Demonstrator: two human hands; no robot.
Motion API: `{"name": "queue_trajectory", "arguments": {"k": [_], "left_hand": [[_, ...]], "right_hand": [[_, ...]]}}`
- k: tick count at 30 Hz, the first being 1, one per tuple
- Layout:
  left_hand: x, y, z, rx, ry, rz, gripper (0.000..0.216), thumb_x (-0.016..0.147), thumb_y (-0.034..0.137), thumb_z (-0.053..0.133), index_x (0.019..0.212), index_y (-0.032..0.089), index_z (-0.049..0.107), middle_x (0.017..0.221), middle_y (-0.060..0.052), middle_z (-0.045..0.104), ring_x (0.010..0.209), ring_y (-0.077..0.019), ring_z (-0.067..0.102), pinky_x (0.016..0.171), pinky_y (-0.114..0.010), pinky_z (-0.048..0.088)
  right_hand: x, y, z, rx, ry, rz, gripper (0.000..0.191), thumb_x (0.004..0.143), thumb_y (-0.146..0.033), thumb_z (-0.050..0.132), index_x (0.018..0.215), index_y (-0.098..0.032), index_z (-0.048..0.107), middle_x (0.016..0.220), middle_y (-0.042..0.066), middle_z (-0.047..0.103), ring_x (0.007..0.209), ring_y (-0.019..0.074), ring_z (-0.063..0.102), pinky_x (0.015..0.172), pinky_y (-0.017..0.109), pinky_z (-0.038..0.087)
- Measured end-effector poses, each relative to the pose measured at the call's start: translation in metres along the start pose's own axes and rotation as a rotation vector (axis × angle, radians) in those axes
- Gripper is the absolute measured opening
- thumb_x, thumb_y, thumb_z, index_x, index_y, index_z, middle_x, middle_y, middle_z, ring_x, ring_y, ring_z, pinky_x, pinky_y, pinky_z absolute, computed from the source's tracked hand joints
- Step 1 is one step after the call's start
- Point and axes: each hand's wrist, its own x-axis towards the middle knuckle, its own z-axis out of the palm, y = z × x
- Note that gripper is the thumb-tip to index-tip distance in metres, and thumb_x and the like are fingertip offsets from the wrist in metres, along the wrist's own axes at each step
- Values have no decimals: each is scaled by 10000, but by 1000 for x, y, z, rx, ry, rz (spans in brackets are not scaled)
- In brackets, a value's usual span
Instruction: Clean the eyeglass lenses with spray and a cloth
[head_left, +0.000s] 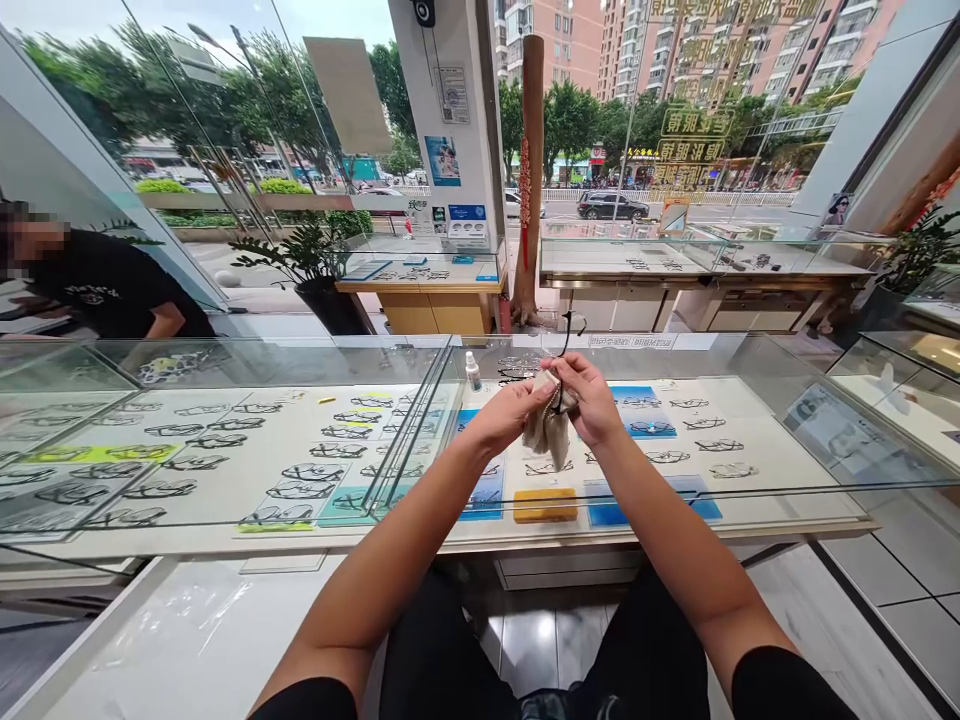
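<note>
Above the glass counter, a pair of eyeglasses (567, 332) with dark temples is held up between my two hands. My left hand (511, 412) is closed on a beige cloth (553, 442), pinching it against the glasses. The cloth hangs down below the fingers and hides part of the frame. On the other side, my right hand (592, 398) is closed, its thumb and fingers gripping the glasses beside the cloth. A small white spray bottle (472, 372) stands just beyond my left hand.
The glass display counter (787, 505) holds rows of eyeglasses, blue trays (645, 410) and a yellow-orange block (545, 505). Another person (112, 280) in a black shirt leans at the far left. Further showcases (424, 285), a potted plant (330, 290) and a wooden post (532, 170) stand by the windows.
</note>
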Motion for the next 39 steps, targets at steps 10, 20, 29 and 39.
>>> {"name": "queue_trajectory", "arguments": {"k": [10,20,29,39], "left_hand": [[57,55,-25,119,16,205,551,778,598,991,978,124,791,895,-51,775,781,-144,681,785,-272,509],[82,75,-33,90,26,244,579,744,514,1036,1154,174,808,1035,-50,796,920,-167,710,853,-278,526],[74,75,-34,97,1,159,505,754,482,1034,1064,150,815,941,-36,776,858,-153,696,842,-291,539],[66,81,-33,204,-64,143,513,814,587,965,939,123,786,824,-42,706,720,-139,611,665,-254,447]], "right_hand": [[79,-25,11,-3,-128,-105,469,698,-538,1054,864,-238,734,982,-13,821,812,120,681,731,232,589],[112,-29,11,-23,-122,-161,426,780,-513,1010,912,-268,688,1014,-8,822,790,136,681,675,251,588],[102,-28,11,-62,-102,-140,433,778,-550,1007,874,-270,692,1004,-10,817,888,164,728,773,281,628],[93,-30,18,-112,-45,-163,405,799,-549,983,885,-276,697,993,10,806,857,179,706,757,310,619]]}}
